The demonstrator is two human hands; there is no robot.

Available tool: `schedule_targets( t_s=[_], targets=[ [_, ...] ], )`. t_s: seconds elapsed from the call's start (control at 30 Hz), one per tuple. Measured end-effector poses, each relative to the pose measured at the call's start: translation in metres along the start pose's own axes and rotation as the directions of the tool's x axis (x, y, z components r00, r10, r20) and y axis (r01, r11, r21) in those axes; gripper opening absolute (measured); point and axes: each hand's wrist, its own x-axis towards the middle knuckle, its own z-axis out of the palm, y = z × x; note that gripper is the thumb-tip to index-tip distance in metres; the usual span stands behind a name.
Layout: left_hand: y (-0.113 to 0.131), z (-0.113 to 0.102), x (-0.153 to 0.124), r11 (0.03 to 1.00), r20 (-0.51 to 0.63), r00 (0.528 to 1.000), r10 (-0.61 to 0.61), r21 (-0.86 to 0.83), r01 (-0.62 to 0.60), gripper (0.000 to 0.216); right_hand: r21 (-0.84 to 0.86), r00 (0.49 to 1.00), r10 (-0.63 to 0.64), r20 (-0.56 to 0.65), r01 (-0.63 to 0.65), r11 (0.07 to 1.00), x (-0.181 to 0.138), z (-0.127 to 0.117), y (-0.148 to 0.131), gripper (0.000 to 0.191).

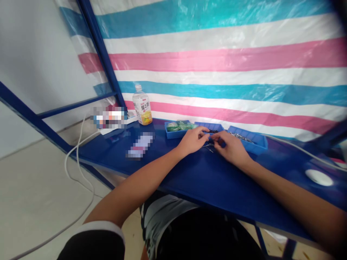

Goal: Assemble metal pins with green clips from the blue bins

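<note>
Bare left hand (193, 139) and bare right hand (230, 146) close together over thin, silvery metal pieces (208, 146), toward the back edge of the glossy blue desk (200, 180).
Lying just in front of the blue plastic middle tray (214, 126) with small dark parts (213, 131) inside. Probably light, stiff and slick, hard to break but apt to roll; best pinched mid-length between thumb and fingertip. Fingers curled and partly closed on both sides, nearly meeting; impossible to tell of any part held between.

striped sheet (217, 57) behind blue table (195, 180) | pale wall (32, 47) | beige floor (35, 191)
</note>
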Motion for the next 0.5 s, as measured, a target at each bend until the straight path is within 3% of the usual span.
schedule_targets(
  t_s=[0.13,0.3,0.5],
  targets=[
    [0.000,0.002,-0.001,0.995,0.082,0.995,-0.059,-0.073,0.065,0.031,0.177,0.978,0.163,-0.129,-0.139,0.974,-0.001,0.000,-0.007,0.020],
    [-0.006,0.006,0.000,0.984,0.111,0.993,-0.042,-0.169,0.060,0.025,0.463,0.928,0.350,-0.126,-0.257,0.848,-0.005,0.000,-0.011,0.022],
    [-0.008,0.010,0.004,0.910,0.144,0.983,-0.111,-0.384,0.159,0.033,0.540,0.919,0.360,-0.163,-0.222,0.812,-0.007,-0.001,-0.014,0.024]
  ],
)
